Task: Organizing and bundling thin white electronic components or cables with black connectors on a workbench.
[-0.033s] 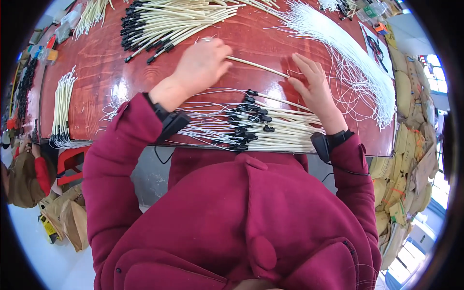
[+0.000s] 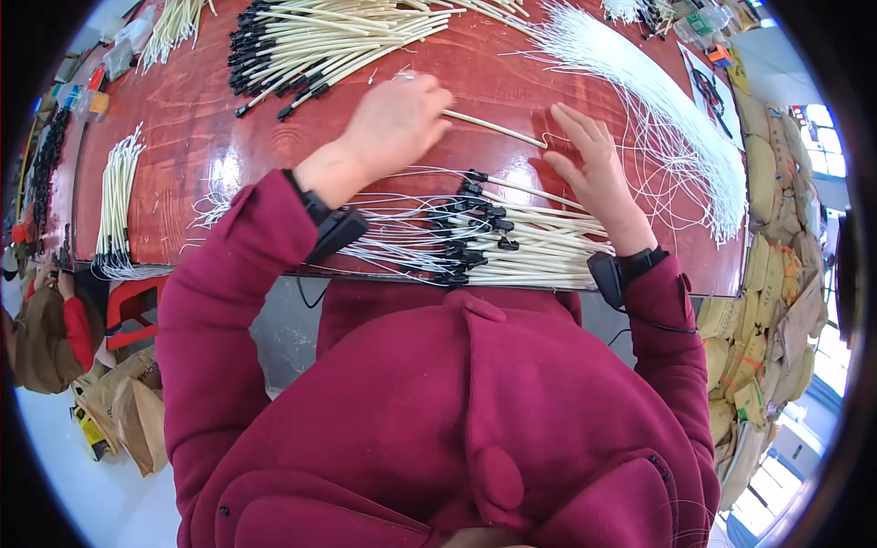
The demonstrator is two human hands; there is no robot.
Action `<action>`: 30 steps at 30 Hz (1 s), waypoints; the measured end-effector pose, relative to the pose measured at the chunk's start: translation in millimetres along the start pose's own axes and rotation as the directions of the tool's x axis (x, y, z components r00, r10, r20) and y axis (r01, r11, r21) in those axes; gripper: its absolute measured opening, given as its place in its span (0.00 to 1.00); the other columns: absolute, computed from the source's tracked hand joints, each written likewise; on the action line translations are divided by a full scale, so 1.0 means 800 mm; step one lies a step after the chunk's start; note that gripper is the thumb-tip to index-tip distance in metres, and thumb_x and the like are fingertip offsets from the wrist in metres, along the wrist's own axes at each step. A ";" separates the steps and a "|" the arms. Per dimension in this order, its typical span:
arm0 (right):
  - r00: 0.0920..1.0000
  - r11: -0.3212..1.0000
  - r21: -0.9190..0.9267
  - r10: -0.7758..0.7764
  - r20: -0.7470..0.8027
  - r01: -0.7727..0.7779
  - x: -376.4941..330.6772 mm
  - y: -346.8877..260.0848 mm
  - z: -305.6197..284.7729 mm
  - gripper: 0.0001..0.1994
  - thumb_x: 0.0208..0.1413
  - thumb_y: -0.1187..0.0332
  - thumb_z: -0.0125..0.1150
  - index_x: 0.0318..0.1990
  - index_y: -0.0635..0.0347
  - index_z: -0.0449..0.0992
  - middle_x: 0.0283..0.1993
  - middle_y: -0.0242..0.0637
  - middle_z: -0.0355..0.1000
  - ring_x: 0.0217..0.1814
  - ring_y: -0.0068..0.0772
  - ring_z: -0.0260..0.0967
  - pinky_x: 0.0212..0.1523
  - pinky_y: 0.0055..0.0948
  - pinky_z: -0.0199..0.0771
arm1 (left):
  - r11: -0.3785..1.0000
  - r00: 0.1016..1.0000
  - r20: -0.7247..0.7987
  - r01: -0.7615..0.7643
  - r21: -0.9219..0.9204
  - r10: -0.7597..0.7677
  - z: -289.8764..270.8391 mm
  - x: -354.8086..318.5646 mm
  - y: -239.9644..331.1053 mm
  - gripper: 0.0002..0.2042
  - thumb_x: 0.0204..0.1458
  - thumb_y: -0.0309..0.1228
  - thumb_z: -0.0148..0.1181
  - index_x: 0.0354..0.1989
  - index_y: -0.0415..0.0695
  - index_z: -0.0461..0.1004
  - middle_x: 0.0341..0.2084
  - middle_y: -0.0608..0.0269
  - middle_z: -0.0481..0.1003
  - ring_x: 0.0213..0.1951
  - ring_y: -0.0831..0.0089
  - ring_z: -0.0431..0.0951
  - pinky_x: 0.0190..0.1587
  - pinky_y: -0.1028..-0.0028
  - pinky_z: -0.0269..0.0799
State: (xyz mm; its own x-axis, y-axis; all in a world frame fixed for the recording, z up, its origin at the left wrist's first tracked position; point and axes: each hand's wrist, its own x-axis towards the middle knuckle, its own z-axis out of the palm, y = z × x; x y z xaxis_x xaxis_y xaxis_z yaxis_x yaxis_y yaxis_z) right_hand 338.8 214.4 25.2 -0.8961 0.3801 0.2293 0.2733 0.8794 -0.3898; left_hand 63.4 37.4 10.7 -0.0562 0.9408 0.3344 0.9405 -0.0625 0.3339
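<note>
A single cream-coloured rod (image 2: pixel 494 128) lay on the red-brown tabletop (image 2: pixel 183 119) between the two hands, its long axis running from upper left to lower right, one end under the left hand (image 2: pixel 395 121) and the other end pointing at the right hand (image 2: pixel 589 164). The left hand's grip was closed on the rod's near end, fingers curled over it. The right hand lay flat with its fingers spread, open, its fingertips just beside the rod's far tip and a thin white thread (image 2: pixel 546 142) there. Nearer the person, at the tabletop's edge, lay a bundle of cream rods with black end caps and white threads (image 2: pixel 512 242), long axes roughly left to right. A larger pile of black-tipped rods (image 2: pixel 329 41) lay at the far side, a fan of white threads (image 2: pixel 658 110) at the right, and a smaller rod bundle (image 2: pixel 117 196) at the left.
</note>
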 end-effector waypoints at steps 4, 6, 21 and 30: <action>0.996 0.997 -0.070 -0.037 0.076 0.042 -0.009 0.006 -0.001 0.28 0.54 0.68 0.68 0.65 0.58 0.72 0.66 0.43 0.68 0.66 0.49 0.63 0.67 0.42 0.63 | 0.986 0.985 0.039 -0.168 0.023 0.167 0.041 0.041 0.027 0.07 0.53 0.30 0.62 0.38 0.43 0.75 0.35 0.57 0.75 0.42 0.56 0.78 0.44 0.60 0.74; 0.994 0.994 -0.098 -0.038 0.103 0.048 -0.014 0.009 -0.004 0.28 0.54 0.68 0.68 0.64 0.57 0.73 0.66 0.43 0.68 0.65 0.48 0.64 0.66 0.42 0.63 | 0.979 0.981 0.043 -0.191 0.076 0.188 0.054 0.050 0.033 0.04 0.53 0.28 0.60 0.36 0.43 0.73 0.34 0.57 0.74 0.41 0.56 0.78 0.43 0.60 0.75; 0.999 0.999 -0.028 0.021 0.026 -0.020 -0.021 0.005 0.000 0.25 0.53 0.69 0.68 0.60 0.62 0.75 0.67 0.41 0.69 0.63 0.47 0.66 0.65 0.42 0.65 | 0.991 0.991 0.083 -0.109 0.072 0.103 0.049 0.051 0.038 0.04 0.54 0.25 0.55 0.37 0.44 0.74 0.35 0.57 0.75 0.42 0.55 0.79 0.41 0.60 0.77; 0.991 0.997 0.053 -0.069 0.115 0.063 -0.011 0.015 0.003 0.22 0.58 0.72 0.61 0.61 0.63 0.75 0.68 0.42 0.68 0.64 0.45 0.64 0.66 0.40 0.64 | 0.992 0.994 0.057 -0.102 0.072 0.098 0.050 0.050 0.039 0.04 0.54 0.26 0.55 0.37 0.44 0.75 0.34 0.57 0.76 0.42 0.55 0.80 0.41 0.60 0.78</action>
State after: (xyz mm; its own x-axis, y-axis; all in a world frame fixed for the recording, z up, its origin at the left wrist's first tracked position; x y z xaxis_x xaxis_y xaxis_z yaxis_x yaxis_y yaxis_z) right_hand 349.3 221.0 16.6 -0.9471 0.2829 0.1518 0.1969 0.8853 -0.4214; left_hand 104.0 86.4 -1.1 0.0550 0.9475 0.3150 0.9630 -0.1337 0.2339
